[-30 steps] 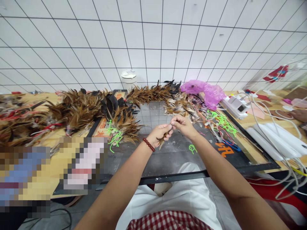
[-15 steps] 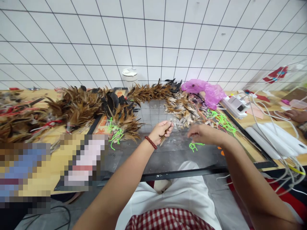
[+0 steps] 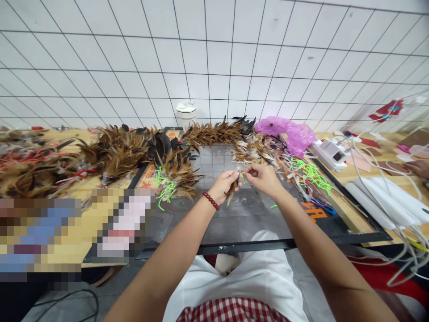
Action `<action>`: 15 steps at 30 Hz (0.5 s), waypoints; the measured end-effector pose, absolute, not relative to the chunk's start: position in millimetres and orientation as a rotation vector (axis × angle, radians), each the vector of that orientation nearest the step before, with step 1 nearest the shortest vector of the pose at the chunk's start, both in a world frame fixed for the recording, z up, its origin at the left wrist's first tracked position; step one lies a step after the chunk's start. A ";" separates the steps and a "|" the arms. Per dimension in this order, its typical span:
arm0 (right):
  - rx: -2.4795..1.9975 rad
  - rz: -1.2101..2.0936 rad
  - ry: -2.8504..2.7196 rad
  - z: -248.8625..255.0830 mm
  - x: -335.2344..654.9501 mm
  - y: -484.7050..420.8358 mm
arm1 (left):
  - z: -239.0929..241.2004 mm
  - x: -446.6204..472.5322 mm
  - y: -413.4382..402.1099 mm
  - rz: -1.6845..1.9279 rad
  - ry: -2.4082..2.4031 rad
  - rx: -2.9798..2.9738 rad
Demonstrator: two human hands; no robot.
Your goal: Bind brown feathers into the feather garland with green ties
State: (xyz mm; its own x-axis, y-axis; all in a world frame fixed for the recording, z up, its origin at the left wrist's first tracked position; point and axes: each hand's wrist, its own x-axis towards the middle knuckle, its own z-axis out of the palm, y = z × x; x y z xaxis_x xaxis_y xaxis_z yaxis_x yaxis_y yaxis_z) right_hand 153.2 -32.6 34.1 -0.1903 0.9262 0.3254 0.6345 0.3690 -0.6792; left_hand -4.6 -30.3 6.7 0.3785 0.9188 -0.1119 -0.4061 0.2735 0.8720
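Note:
Above the dark glossy panel, my left hand pinches a small bunch of brown feathers, their tips pointing down. My right hand is closed, thumb against fingers, on a short bright green cord held right beside the feather ends. The two hands almost touch. Farther off lies a pile of loose brown and pale feathers. To the left rests a feather bundle with green cords at its near side. More green cords lie tangled to the right.
Feather strips line the back by the tiled wall, with a white lidded container and a pink plastic bag. Rightward are a white power adapter, white boxes with cables, blue-handled scissors and another person's hand.
My right hand has moved left and up to my left hand, bringing a green cord against the feathers. My left hand keeps its hold. The view has shifted slightly.

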 end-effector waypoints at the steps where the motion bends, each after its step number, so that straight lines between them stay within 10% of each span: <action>1: -1.341 0.533 -1.890 27.4 147.6 -30.5 | 6.3 -4.5 -29.6 1.009 0.738 0.890; 15: -1.102 0.731 -1.659 5.2 159.4 -33.3 | 3.0 -3.0 -28.3 0.998 0.778 0.917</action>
